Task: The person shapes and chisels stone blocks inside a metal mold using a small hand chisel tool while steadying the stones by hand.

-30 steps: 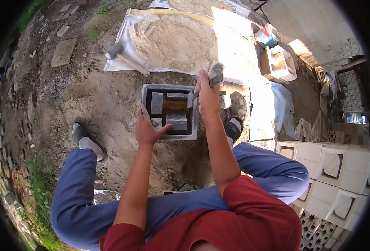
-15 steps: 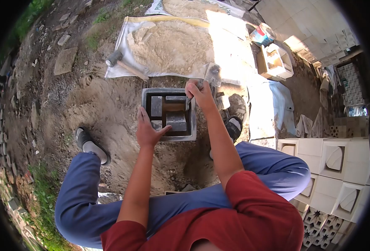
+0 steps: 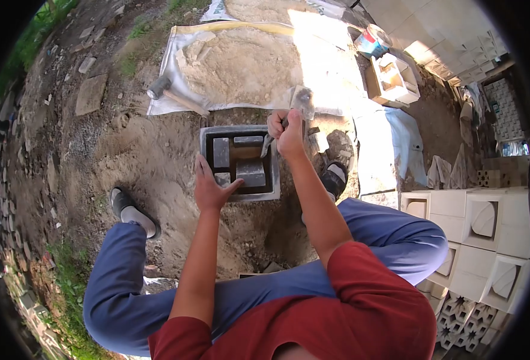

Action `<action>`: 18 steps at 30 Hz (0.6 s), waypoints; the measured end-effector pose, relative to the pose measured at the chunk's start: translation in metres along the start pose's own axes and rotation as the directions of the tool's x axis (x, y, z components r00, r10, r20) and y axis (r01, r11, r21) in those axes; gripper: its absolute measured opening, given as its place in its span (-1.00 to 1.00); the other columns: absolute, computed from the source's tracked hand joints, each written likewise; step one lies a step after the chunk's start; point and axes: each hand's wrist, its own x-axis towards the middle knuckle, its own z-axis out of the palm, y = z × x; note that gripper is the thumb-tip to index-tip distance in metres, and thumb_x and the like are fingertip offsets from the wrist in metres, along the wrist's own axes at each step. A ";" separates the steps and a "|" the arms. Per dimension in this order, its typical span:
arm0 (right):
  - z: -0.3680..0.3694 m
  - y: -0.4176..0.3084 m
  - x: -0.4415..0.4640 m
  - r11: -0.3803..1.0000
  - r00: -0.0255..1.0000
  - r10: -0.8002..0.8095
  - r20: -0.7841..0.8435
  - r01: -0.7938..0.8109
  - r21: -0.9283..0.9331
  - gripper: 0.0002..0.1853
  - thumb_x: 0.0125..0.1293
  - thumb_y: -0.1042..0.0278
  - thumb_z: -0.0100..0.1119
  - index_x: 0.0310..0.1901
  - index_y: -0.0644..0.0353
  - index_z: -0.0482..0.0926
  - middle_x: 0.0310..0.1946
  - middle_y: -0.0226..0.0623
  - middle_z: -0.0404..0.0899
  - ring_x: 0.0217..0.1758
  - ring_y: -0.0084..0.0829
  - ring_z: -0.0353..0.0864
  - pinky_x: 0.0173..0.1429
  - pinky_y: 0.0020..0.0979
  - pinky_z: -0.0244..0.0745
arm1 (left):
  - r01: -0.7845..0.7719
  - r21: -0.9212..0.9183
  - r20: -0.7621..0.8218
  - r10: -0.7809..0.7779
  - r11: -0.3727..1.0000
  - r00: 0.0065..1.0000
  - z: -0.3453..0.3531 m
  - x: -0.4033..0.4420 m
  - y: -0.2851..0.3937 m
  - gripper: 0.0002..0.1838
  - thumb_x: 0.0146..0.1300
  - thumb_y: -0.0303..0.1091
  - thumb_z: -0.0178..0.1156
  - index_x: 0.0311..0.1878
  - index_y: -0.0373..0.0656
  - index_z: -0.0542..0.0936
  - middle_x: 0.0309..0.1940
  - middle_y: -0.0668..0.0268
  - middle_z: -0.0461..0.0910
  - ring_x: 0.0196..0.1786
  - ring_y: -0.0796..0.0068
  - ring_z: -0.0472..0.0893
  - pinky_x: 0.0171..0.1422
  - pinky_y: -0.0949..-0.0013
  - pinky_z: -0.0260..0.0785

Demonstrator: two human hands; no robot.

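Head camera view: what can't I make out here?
All in the head view:
Handle of the narrow grey metal tool: mostly hidden by the grip of the right hand.
Near left corner of the grey rectangular frame: covered by the left hand.
Far end of the white sheet with dark lettering: cut off by the top edge.
Contents of the red, white and blue bucket: too small to tell.

The shirt (image 3: 370,294) is red, the trousers (image 3: 112,288) blue.
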 end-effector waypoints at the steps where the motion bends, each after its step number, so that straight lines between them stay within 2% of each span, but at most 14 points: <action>1: 0.003 -0.004 0.007 0.999 0.998 0.052 -0.027 -0.052 0.001 -0.24 0.53 -0.41 -0.26 -0.67 0.09 0.11 -0.73 -0.54 0.05 -0.68 -0.61 0.01 -0.56 -0.44 -0.14 | 0.005 0.011 -0.006 -0.005 1.000 1.000 0.000 0.001 -0.001 0.48 -0.21 0.42 0.53 0.62 -0.27 0.00 0.55 -0.11 0.18 0.50 -0.08 0.34 0.41 0.09 0.41; 2: 0.003 -0.010 0.010 0.994 0.992 0.107 -0.060 -0.107 0.001 -0.25 0.55 -0.37 -0.27 -0.67 0.09 0.11 -0.73 -0.54 0.04 -0.69 -0.60 0.00 -0.56 -0.43 -0.14 | 0.009 0.020 -0.006 -0.008 1.000 1.000 0.002 -0.001 -0.001 0.47 -0.21 0.42 0.53 0.62 -0.27 0.00 0.55 -0.11 0.18 0.50 -0.08 0.35 0.41 0.09 0.41; 3: 0.001 -0.015 0.012 0.990 0.990 0.141 -0.025 -0.141 -0.020 -0.25 0.49 -0.47 -0.28 -0.66 0.03 0.12 -0.73 -0.55 0.01 -0.69 -0.60 -0.03 -0.56 -0.46 -0.18 | -0.003 0.019 -0.001 0.003 1.000 1.000 0.000 -0.003 0.001 0.47 -0.21 0.42 0.53 0.62 -0.27 0.00 0.55 -0.11 0.18 0.50 -0.08 0.35 0.41 0.09 0.41; 7: -0.006 -0.010 0.003 0.999 0.999 0.042 0.018 -0.042 -0.025 -0.25 0.52 -0.43 -0.30 -0.66 0.04 0.11 -0.74 -0.55 0.00 -0.70 -0.60 -0.04 -0.57 -0.47 -0.18 | 0.051 0.015 0.050 -0.051 0.999 0.997 -0.003 0.001 0.006 0.49 -0.25 0.41 0.54 0.60 -0.34 0.03 0.56 -0.10 0.15 0.55 -0.02 0.27 0.43 0.11 0.40; 9: 0.001 0.005 -0.002 0.996 0.999 0.033 -0.013 -0.034 -0.079 -0.27 0.60 -0.26 -0.34 -0.69 0.08 0.10 -0.75 -0.53 0.02 -0.68 -0.60 0.02 -0.56 -0.43 -0.11 | 0.047 0.000 0.048 -0.047 0.999 0.998 -0.005 0.000 0.007 0.49 -0.25 0.42 0.54 0.60 -0.34 0.04 0.56 -0.11 0.16 0.55 -0.02 0.28 0.43 0.11 0.40; 12: 0.002 -0.008 0.001 0.984 0.996 0.050 -0.080 -0.062 -0.164 -0.27 0.59 -0.27 -0.34 -0.70 0.08 0.11 -0.75 -0.54 0.02 -0.68 -0.60 0.00 -0.56 -0.43 -0.12 | 0.035 0.014 0.036 -0.036 0.999 0.999 -0.004 -0.002 0.004 0.49 -0.25 0.42 0.54 0.59 -0.34 0.04 0.55 -0.12 0.16 0.55 -0.04 0.28 0.44 0.10 0.39; 13: 0.002 -0.013 -0.001 0.992 0.995 0.062 -0.077 -0.070 -0.104 -0.27 0.59 -0.27 -0.35 -0.70 0.08 0.10 -0.74 -0.54 0.03 -0.67 -0.60 0.00 -0.55 -0.43 -0.11 | 0.018 0.026 0.019 -0.019 1.000 1.000 -0.002 -0.002 0.002 0.48 -0.25 0.42 0.54 0.59 -0.34 0.05 0.55 -0.12 0.16 0.55 -0.05 0.28 0.45 0.10 0.38; 16: 0.002 -0.009 -0.010 0.996 0.997 0.033 -0.071 -0.038 -0.079 -0.28 0.60 -0.26 -0.37 -0.69 0.08 0.09 -0.74 -0.53 0.03 -0.66 -0.60 0.00 -0.55 -0.42 -0.10 | 0.002 0.028 -0.007 -0.001 1.000 1.000 0.001 -0.001 -0.001 0.48 -0.24 0.42 0.54 0.59 -0.35 0.05 0.55 -0.12 0.17 0.55 -0.07 0.27 0.46 0.10 0.37; 18: 0.001 0.004 -0.006 0.990 1.000 0.022 -0.007 -0.023 -0.141 -0.28 0.61 -0.25 -0.37 -0.68 0.08 0.09 -0.73 -0.53 0.03 -0.66 -0.60 0.01 -0.55 -0.42 -0.10 | -0.012 0.016 -0.015 0.012 1.000 1.000 0.002 -0.001 -0.001 0.47 -0.24 0.42 0.53 0.59 -0.35 0.05 0.55 -0.12 0.17 0.55 -0.07 0.27 0.47 0.10 0.36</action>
